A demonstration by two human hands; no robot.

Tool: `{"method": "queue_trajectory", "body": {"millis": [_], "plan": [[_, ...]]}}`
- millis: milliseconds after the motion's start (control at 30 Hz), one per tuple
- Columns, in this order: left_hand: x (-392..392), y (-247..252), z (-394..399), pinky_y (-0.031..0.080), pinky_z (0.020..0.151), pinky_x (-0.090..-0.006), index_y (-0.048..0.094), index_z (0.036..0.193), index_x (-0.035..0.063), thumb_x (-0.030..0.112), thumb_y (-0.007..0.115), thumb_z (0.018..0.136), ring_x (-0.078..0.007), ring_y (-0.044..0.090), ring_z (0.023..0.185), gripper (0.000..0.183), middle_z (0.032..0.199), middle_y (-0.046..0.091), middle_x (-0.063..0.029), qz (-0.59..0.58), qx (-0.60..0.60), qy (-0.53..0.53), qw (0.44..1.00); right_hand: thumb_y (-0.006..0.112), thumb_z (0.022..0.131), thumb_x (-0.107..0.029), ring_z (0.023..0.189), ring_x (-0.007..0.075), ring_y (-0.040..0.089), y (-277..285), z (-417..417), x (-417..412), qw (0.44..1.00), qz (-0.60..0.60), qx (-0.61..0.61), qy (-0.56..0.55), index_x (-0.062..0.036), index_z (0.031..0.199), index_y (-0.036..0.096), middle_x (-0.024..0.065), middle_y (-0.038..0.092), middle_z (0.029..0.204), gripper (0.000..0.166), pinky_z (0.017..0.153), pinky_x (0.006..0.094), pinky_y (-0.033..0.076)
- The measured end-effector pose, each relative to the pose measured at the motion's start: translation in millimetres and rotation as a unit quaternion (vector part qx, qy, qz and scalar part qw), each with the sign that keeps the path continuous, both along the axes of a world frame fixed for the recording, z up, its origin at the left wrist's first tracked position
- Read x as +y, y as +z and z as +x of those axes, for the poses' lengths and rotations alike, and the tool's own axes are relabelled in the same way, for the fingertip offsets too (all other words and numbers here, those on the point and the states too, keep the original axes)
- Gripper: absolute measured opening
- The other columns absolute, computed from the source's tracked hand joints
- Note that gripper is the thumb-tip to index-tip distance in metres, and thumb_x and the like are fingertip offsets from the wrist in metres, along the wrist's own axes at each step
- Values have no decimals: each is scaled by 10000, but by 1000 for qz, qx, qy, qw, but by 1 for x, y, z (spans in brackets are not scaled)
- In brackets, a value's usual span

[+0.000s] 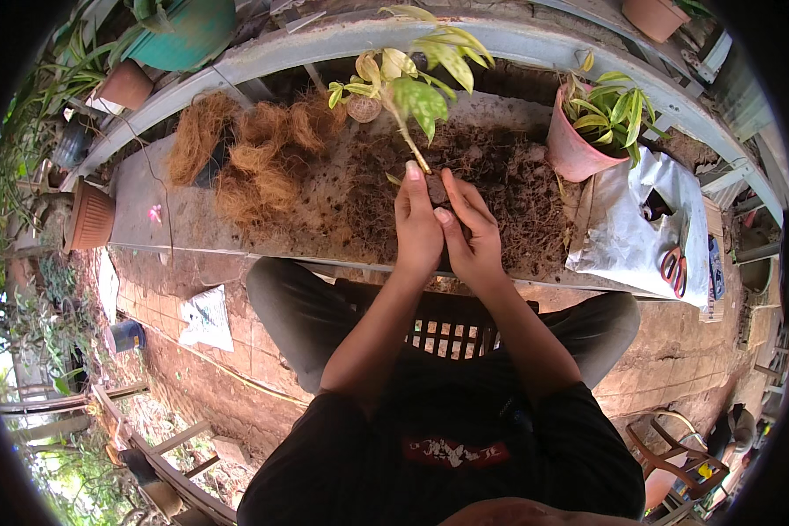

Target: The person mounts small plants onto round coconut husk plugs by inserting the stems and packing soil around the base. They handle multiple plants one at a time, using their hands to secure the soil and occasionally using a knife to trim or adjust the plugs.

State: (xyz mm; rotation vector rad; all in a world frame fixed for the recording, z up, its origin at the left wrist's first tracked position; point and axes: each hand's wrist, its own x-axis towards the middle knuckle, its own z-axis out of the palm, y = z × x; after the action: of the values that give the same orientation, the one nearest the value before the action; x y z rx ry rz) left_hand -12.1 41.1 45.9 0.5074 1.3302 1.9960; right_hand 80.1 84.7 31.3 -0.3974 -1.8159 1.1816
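Both hands meet over the dark soil spread on the bench. My left hand and my right hand cup a clump of dark soil at the base of a leafy plant cutting. The cutting's bare stem leans up and to the left, with green and yellowish leaves at its top. To the left lie tufts of brown coconut fibre, and a small fibre-wrapped ball shows below the leaves. A pink pot with a leafy plant stands tilted to the right.
A white plastic sack covers the bench's right end, with orange-handled scissors on it. A ribbed terracotta pot stands at the left end. A metal rail runs behind the bench. A small pink flower lies at left.
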Motion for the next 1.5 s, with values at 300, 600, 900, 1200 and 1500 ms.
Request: {"method": "queue_trajectory", "body": {"millis": [300,600,900,1200,1500], "plan": [[3,2,5,468,692,-265,594,1025,60,499,388,1100,-92,549,786,490,890,595,-1,45,23,-13,999,624,989,-70,1187,279,633,4,-2,-6,998,15,37,-50,15,1380,604,188,618,1331,401,999,352,500],[-2,9,-2,515,656,-268,639,956,38,522,399,1090,-123,617,708,556,787,643,-31,12,54,29,998,510,985,-489,1405,482,370,22,9,0,950,274,-131,-71,-43,1552,395,268,298,1602,731,1118,578,340],[-3,-3,-15,474,598,-264,616,910,39,495,404,1095,-97,561,639,536,750,613,-22,38,91,12,995,610,948,-445,1410,498,348,42,18,-5,946,275,-162,-51,-78,1543,422,266,309,1576,724,1134,600,314],[-8,10,2,486,745,-259,617,1018,37,387,369,1127,-97,577,819,442,923,634,-29,111,161,-46,980,576,1004,-373,1369,423,424,32,19,9,988,144,-17,48,-16,1401,582,252,395,1493,534,1136,497,354],[-9,18,0,480,701,-262,621,1013,18,373,371,1126,-100,568,760,448,840,615,-30,89,165,-49,981,570,1016,-354,1389,377,394,15,16,9,991,120,21,56,7,1437,555,220,346,1502,554,1132,452,362]]}}
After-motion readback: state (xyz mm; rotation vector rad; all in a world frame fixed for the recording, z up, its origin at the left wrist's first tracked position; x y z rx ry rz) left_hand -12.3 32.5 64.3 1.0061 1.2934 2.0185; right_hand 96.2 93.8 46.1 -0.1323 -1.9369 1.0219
